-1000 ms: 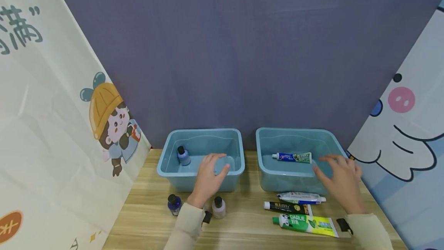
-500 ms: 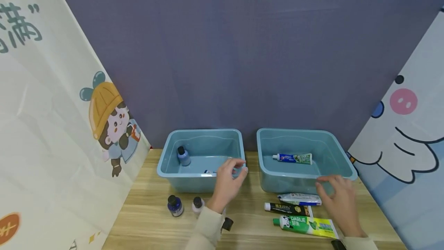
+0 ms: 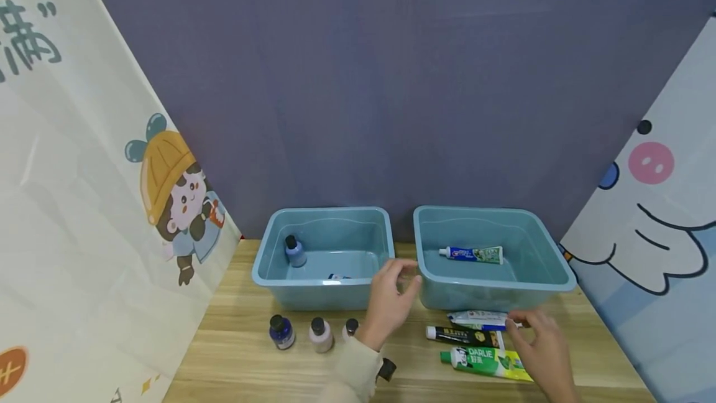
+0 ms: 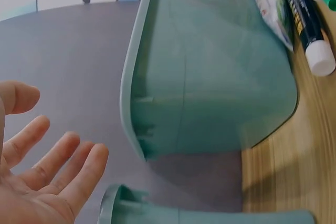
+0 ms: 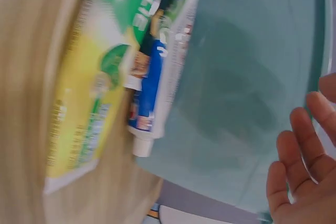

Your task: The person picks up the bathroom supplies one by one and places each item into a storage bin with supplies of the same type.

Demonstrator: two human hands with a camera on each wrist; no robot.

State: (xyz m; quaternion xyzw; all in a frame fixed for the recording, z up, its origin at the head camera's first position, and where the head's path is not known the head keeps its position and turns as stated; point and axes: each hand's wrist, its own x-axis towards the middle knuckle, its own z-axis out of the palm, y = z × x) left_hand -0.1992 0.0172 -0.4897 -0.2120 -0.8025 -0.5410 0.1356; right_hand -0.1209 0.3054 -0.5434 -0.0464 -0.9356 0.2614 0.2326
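Note:
My right hand [image 3: 541, 346] hovers with loosely bent fingers at the cap end of a white and blue toothpaste tube [image 3: 477, 318]; in the head view the fingertips overlap that end, and contact cannot be told. Below it lie a black toothpaste tube [image 3: 465, 336] and a green and yellow toothpaste tube [image 3: 485, 362], partly covered by the hand. My left hand [image 3: 388, 303], fingers relaxed and holding nothing, is over the gap between the left tub [image 3: 330, 296] and the right tub [image 3: 492, 296]. In the right wrist view, the right hand's fingers [image 5: 302, 156] are spread beside the tub wall.
Inside the left tub stand a lavender bottle [image 3: 295, 252] and a small blue-white item [image 3: 339, 277], mostly hidden by the front wall. A toothpaste tube [image 3: 472, 255] lies in the right tub. A dark blue bottle [image 3: 281, 332] and two pale bottles [image 3: 321, 336] stand on the table.
My left hand has moved right from over the left tub to the gap between tubs. The right hand has come down and nearer, from the right tub to the white and blue toothpaste tube.

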